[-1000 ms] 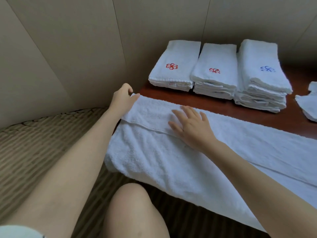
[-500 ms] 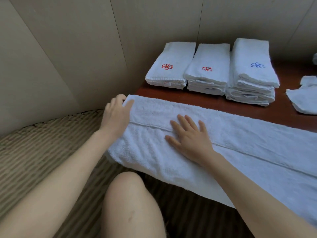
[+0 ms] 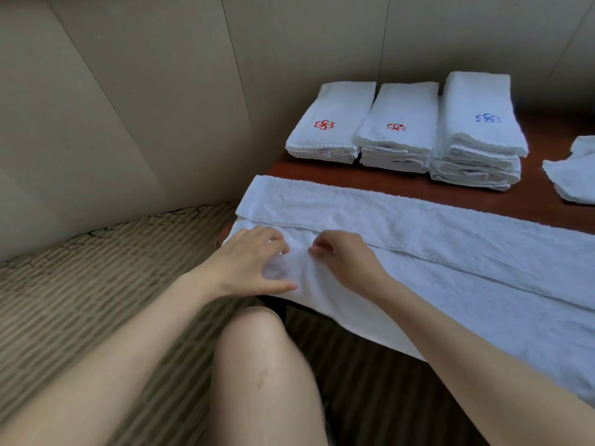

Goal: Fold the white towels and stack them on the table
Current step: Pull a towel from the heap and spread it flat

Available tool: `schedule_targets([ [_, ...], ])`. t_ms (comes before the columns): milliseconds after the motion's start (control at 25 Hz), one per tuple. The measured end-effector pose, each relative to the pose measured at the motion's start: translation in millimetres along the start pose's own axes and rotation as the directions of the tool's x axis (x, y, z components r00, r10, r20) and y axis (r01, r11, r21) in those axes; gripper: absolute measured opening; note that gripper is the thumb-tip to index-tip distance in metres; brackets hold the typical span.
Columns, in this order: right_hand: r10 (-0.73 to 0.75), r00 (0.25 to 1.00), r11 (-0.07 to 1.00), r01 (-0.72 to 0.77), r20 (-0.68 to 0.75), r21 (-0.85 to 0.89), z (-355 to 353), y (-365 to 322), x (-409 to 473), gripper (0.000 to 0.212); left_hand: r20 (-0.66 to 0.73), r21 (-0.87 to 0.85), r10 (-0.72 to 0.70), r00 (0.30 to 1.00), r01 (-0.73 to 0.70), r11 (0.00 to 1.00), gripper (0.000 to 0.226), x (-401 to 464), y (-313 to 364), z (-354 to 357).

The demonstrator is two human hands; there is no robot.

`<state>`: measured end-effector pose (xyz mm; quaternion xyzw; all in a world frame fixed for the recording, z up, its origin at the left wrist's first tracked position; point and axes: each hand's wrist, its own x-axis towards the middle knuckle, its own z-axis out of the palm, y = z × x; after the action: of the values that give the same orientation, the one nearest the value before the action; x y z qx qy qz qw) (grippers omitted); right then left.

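The long white towel (image 3: 418, 239) lies flat on the brown table (image 3: 483, 201), its near edge hanging off. Its long side runs from 10 o'clock to 4 o'clock. Half a second ago the left hand (image 3: 248, 262) held the towel's end and the right hand (image 3: 341, 259) lay flat. Now both rest at its 9 o'clock end, fingers curled, pinching the cloth. At 12 o'clock, 3 folded stacks (image 3: 399, 130) sit by the wall.

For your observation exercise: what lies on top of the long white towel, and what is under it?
Both hands, left hand and right hand, lie on the long white towel. Under it, the brown table shows only beyond; the rest is covered.
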<state>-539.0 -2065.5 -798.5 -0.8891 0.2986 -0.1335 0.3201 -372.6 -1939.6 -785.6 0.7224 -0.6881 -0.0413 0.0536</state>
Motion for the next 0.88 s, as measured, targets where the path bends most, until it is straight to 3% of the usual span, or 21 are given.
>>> schedule_targets([
  [160, 0.106, 0.993, 0.988, -0.099, -0.053, 0.115, -7, -1, 8, 0.018, 0.073, -0.049, -0.050, 0.996, 0.054, 0.997, 0.056, 0, 15, -3],
  [320, -0.138, 0.976, 0.988, 0.123, -0.165, -0.098, -1, -3, -9, 0.011, 0.149, 0.004, -0.082, 0.985, 0.082, 0.997, 0.055, 4, 22, -12],
  [400, -0.156, 0.987, 0.981, 0.151, -0.033, -0.124, 3, -6, -21, 0.021, 0.156, 0.003, -0.123, 0.980, 0.124, 0.992, 0.047, 4, 20, -11],
  [480, -0.133, 0.985, 0.947, 0.158, 0.106, -0.280, 7, -9, -30, 0.038, 0.135, -0.061, -0.173, 0.976, 0.182, 0.981, 0.037, 2, 16, -9],
  [560, -0.166, 0.977, 0.881, 0.208, 0.133, -0.425, 8, -11, -34, 0.034, 0.090, -0.130, -0.199, 0.976, 0.210, 0.969, 0.027, 2, 13, -8],
  [640, -0.147, 0.987, 0.914, 0.162, 0.068, -0.371, 3, -15, -36, 0.015, 0.096, -0.114, -0.182, 0.978, 0.193, 0.975, 0.023, 3, 18, -11],
  [720, -0.004, 1.000, 0.986, 0.002, -0.007, -0.166, -9, -19, -30, 0.015, 0.130, -0.062, -0.165, 0.978, 0.175, 0.983, 0.030, 4, 29, -13],
  [800, 0.065, 0.994, 0.998, -0.067, -0.084, -0.017, -20, -19, -22, 0.020, 0.092, 0.022, -0.174, 0.981, 0.172, 0.985, 0.036, 7, 42, -13],
  [880, 0.018, 0.996, 0.992, -0.029, -0.091, -0.123, -28, -21, -21, 0.026, -0.018, 0.099, -0.213, 0.977, 0.214, 0.972, 0.020, 13, 45, -13],
])
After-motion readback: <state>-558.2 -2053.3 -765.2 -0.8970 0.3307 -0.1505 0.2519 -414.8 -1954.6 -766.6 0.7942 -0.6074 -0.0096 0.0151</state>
